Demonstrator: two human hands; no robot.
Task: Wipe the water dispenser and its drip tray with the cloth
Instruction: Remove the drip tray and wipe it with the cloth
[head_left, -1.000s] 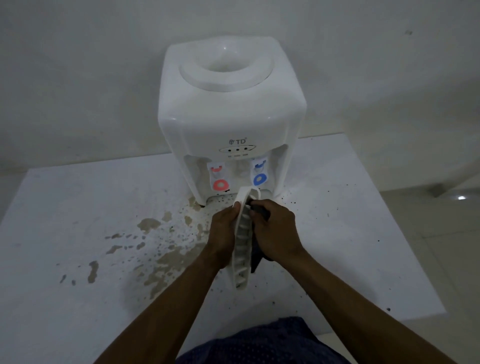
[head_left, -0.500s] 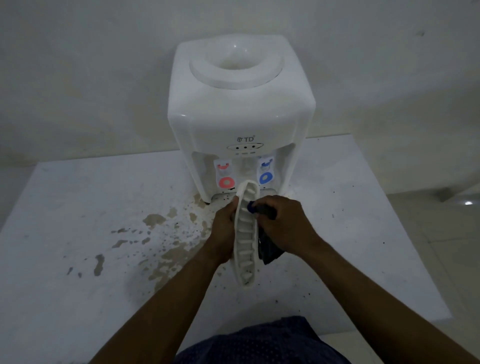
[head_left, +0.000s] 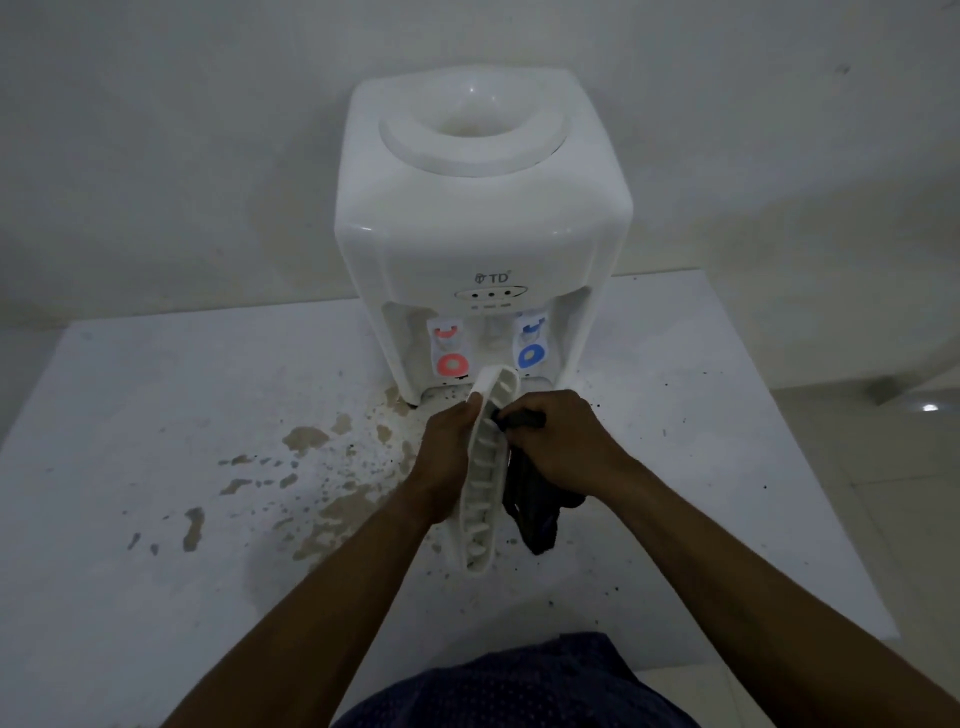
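Near the front of the white water dispenser (head_left: 483, 208), the drip tray (head_left: 485, 478) is held on edge above the stained table (head_left: 156, 571). Left hand (head_left: 447, 457) grasps the tray's left side; right hand (head_left: 558, 441) clutches the dark cloth (head_left: 530, 514) against its right face.

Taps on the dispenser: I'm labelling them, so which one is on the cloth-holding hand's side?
The blue-ringed tap, on the right, beyond the right hand holding the dark cloth; the red-ringed tap stands left.
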